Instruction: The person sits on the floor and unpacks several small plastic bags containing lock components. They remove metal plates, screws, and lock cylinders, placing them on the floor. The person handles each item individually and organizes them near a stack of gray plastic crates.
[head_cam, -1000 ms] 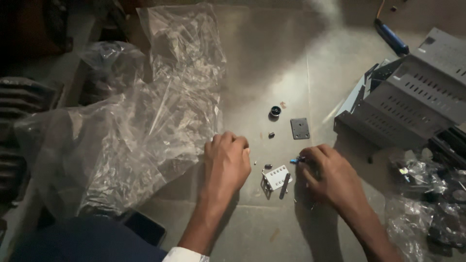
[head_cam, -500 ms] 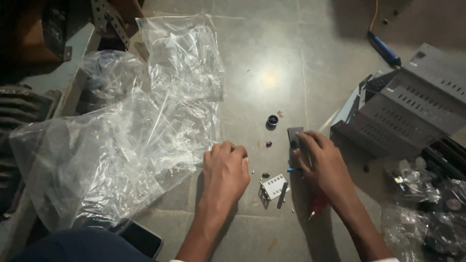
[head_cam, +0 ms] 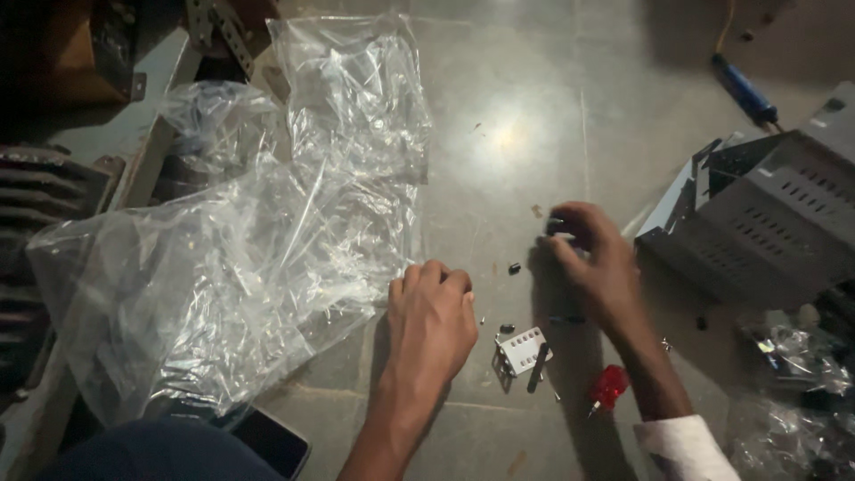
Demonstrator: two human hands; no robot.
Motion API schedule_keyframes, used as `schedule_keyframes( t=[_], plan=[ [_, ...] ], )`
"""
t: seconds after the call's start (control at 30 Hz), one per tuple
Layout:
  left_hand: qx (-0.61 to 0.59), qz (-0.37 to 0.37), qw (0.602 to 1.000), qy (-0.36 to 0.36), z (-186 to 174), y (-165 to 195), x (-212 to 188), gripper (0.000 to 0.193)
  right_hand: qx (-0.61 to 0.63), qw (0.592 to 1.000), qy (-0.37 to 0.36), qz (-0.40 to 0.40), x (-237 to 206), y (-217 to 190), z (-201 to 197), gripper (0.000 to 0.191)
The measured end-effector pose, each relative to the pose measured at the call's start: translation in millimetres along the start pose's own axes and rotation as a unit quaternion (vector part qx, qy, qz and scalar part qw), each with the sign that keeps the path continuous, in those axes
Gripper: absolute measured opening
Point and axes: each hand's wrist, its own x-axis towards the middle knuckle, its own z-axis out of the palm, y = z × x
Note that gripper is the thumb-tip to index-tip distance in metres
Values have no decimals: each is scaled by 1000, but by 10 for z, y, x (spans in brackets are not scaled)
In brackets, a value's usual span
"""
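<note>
My right hand [head_cam: 595,267] pinches a small dark part [head_cam: 557,226] above the grey floor [head_cam: 499,107]. My left hand [head_cam: 431,322] rests knuckles-curled, holding nothing, beside the small white perforated bracket [head_cam: 521,348] and crumpled clear plastic bag [head_cam: 240,267].

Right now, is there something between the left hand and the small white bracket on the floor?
Nothing visible blocks it. The left hand rests on the floor just left of the white bracket, with only bare floor and a tiny dark part between them. The red-handled screwdriver lies further right.
</note>
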Motion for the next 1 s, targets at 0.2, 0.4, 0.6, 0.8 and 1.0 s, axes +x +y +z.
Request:
schedule_keyframes(
  t=[0.2, 0.4, 0.6, 0.8, 1.0],
  plan=[
    [10, -2, 1000, -20, 14, 22, 22, 13, 195, 981, -5, -7, -70, -51, -128, 35],
    [1, -9, 1000, -26, -11, 9, 20, 12, -55, 988, 49, -135, -152, -226, 1, 30],
    [10, -11, 999, -32, -21, 35, 17, 14, -260, 930, 42, -254, -133, -186, 164, 26],
    [10, -10, 999, -31, -30, 31, 16, 13, -172, 969, 43, -172, -181, -190, 157, 18],
    [6, -12, 999, -36, -4, 13, 10, 13, -77, 995, 62, -32, -72, -218, -50, 24]
  ],
)
